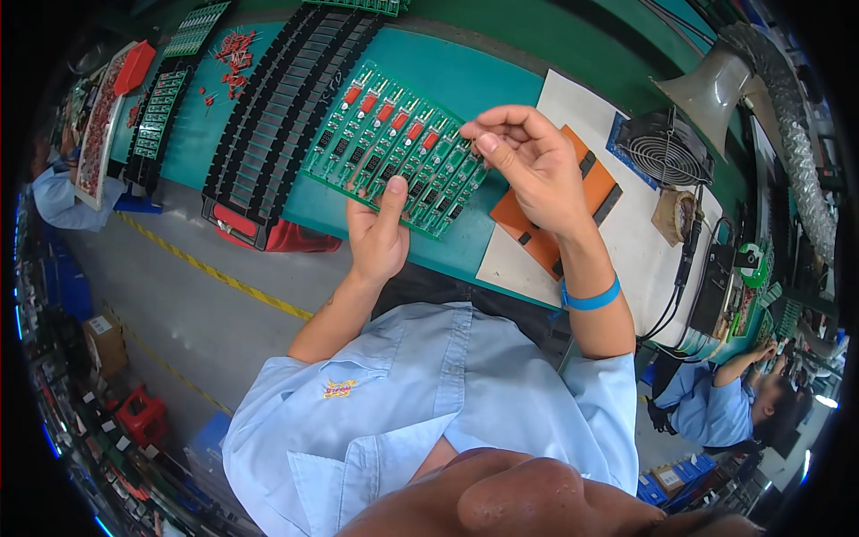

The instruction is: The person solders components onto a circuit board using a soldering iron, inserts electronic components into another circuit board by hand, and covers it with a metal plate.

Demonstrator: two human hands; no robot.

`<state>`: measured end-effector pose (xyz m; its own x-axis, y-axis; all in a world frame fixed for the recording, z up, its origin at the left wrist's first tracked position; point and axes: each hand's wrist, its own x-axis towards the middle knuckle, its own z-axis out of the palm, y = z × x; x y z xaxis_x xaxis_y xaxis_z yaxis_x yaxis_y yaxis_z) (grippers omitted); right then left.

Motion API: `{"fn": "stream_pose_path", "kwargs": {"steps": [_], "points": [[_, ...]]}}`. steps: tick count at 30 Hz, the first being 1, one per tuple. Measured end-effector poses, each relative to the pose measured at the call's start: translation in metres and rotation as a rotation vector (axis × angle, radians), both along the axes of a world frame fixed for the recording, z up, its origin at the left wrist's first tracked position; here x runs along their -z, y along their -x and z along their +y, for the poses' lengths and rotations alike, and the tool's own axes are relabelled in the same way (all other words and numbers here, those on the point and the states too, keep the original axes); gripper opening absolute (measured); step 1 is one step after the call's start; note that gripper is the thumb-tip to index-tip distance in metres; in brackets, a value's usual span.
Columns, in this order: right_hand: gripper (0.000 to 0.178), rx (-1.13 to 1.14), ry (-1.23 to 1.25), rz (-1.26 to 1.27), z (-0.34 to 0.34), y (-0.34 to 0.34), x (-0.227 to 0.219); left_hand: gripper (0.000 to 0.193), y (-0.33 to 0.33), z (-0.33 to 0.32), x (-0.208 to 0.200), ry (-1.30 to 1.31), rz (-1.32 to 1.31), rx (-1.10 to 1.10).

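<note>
Head (528, 497) foremost; left grip (379, 234) pinches board's (398, 148) edge; right grip (535, 170) (closure unclear) overlaps corner.

The teal bench top (438, 67) bears a long black slotted rack (268, 116), loose red components (234, 54) and a white sheet (510, 267).

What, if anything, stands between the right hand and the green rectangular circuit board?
Nothing visible: the right hand is at the upper right edge of the green rectangular circuit board, which the left hand holds.
</note>
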<state>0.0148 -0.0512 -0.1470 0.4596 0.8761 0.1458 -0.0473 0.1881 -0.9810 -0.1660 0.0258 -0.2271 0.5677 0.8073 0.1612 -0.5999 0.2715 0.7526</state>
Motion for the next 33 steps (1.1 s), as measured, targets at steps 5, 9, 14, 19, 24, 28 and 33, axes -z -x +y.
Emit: {"fn": "stream_pose_path", "kwargs": {"steps": [5, 9, 14, 19, 24, 28, 33], "points": [[0.016, -0.005, 0.042, 0.028, -0.003, 0.0, 0.0, 0.045, -0.002, -0.002, -0.004, 0.057, -0.045, -0.011], [0.02, -0.005, 0.21, -0.051, -0.005, 0.002, -0.006, 0.045, -0.002, -0.001, -0.001, 0.008, -0.056, -0.014], [0.022, -0.055, 0.162, 0.009, -0.004, 0.003, 0.002, 0.045, -0.003, -0.001, -0.002, -0.012, -0.049, -0.006], [0.021, -0.081, 0.137, 0.026, -0.003, 0.003, 0.003, 0.047, 0.001, 0.001, 0.004, -0.04, -0.018, 0.021], [0.021, -0.086, 0.107, -0.118, -0.001, 0.006, 0.004, 0.048, 0.001, 0.001, 0.005, -0.055, -0.019, 0.017], [0.022, -0.075, 0.09, -0.122, -0.004, 0.008, 0.003, 0.049, 0.0, 0.001, 0.005, -0.051, -0.025, 0.017], [0.023, -0.049, 0.15, -0.126, -0.005, 0.008, 0.003, 0.05, 0.001, 0.001, 0.006, -0.061, -0.024, 0.02]]}}
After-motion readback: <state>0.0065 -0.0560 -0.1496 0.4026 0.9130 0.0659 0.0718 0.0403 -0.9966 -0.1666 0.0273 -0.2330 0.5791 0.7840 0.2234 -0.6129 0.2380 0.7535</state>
